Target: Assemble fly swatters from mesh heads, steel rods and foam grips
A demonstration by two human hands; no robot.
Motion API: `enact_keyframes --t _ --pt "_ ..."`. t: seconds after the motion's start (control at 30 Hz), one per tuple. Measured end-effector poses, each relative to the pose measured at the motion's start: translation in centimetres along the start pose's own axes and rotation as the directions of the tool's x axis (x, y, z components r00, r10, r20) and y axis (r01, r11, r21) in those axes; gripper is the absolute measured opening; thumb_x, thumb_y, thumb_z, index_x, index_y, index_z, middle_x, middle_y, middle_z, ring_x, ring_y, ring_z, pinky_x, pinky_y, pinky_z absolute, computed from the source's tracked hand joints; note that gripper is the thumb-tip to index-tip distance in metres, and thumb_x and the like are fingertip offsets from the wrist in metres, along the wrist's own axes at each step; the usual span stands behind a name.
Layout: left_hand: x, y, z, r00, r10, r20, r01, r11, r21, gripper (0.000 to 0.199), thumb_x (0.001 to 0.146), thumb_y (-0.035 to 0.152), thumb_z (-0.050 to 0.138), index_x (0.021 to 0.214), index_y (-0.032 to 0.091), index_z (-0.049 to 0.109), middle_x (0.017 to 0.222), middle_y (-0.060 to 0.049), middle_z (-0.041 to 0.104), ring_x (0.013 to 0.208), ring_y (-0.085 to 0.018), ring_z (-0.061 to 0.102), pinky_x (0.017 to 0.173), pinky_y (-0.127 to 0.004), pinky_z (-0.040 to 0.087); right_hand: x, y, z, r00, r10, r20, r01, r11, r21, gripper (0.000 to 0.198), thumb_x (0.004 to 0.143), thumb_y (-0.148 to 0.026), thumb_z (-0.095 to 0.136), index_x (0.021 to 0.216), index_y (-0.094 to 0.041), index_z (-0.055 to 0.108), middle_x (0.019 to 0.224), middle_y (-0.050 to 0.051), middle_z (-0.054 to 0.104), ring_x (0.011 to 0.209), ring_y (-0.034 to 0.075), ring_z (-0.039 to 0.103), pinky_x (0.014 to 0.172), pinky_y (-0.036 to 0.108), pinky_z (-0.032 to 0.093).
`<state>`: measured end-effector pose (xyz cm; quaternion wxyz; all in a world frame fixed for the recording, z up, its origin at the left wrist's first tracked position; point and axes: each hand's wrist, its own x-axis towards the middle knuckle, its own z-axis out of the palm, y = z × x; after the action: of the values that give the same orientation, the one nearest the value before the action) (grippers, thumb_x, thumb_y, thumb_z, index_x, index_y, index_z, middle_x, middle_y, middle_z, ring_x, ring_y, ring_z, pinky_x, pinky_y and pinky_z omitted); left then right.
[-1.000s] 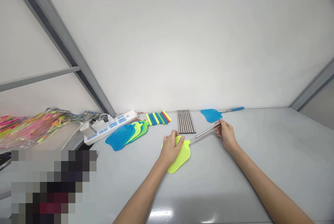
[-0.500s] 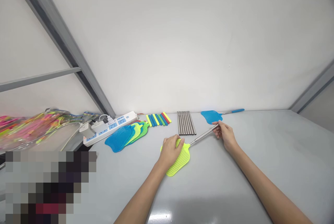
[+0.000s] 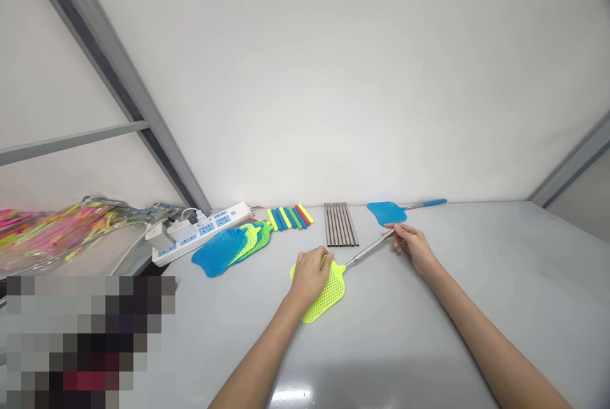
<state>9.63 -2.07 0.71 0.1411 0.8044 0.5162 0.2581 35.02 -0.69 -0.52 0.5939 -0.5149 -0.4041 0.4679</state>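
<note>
My left hand is closed over the yellow fly swatter head, a perforated paddle on the table, and covers its upper left part. From the neck of this head a thin metal rod slants up to the right. My right hand pinches the far end of that rod between thumb and fingers. Just beyond the right hand lies a blue fly swatter with a blue grip. Several loose metal rods lie side by side behind the yellow head.
Coloured grips lie in a row near the wall. Left of them, blue, yellow and green swatter heads overlap beside a white power strip with plugs and cables. Bagged colourful items are at the far left. A pixelated patch hides the lower left.
The yellow head and my left hand have shifted very slightly to the left. My right hand stays at the far end of the rod, its fingers slightly moved.
</note>
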Motion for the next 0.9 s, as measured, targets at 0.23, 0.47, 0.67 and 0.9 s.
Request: enact_keyframes --t 0.23,0.47,0.67,0.9 --pt "0.1 -0.2 0.1 0.999 -0.045 -0.010 0.046 0.999 0.018 0.032 0.084 0.037 0.024 0.070 0.020 0.048 0.070 0.000 0.059 0.069 -0.016 0.051 0.067 -0.029 0.032 0.1 -0.1 -0.4 0.998 0.038 0.043 -0.037 0.999 -0.032 0.029 0.066 -0.041 0.058 0.075 -0.013 0.060 0.066 0.005 0.059 0.044 0.008 0.043 0.038 0.021 0.033" --pt "0.1 -0.4 0.2 0.998 -0.061 -0.008 0.061 0.997 0.042 0.031 0.083 0.036 0.027 0.070 0.020 0.050 0.069 -0.001 0.060 0.068 -0.017 0.053 0.063 -0.027 0.032 -0.1 -0.3 -0.5 0.994 0.070 0.089 -0.065 0.996 -0.055 0.029 0.067 -0.044 0.057 0.066 -0.015 0.053 0.055 0.002 0.055 0.044 0.008 0.043 0.040 0.021 0.033" --pt "0.1 -0.6 0.2 0.996 -0.084 -0.020 0.085 0.994 0.067 0.027 0.082 0.034 0.032 0.070 0.020 0.051 0.070 -0.001 0.061 0.068 -0.016 0.054 0.062 -0.027 0.031 -0.4 -0.7 -0.6 0.979 0.097 0.178 -0.081 0.992 -0.098 0.030 0.069 -0.043 0.055 0.059 -0.016 0.046 0.050 -0.001 0.050 0.042 0.007 0.040 0.043 0.021 0.033" --pt "-0.1 -0.7 0.1 0.992 -0.115 -0.045 0.119 0.987 0.105 0.020 0.079 0.029 0.038 0.068 0.020 0.051 0.067 -0.001 0.060 0.068 -0.017 0.054 0.062 -0.027 0.029 -0.9 -1.8 -1.1 0.926 0.213 0.311 -0.156 0.967 -0.200 0.030 0.067 -0.043 0.057 0.060 -0.015 0.049 0.054 0.003 0.055 0.046 0.009 0.045 0.046 0.023 0.034"
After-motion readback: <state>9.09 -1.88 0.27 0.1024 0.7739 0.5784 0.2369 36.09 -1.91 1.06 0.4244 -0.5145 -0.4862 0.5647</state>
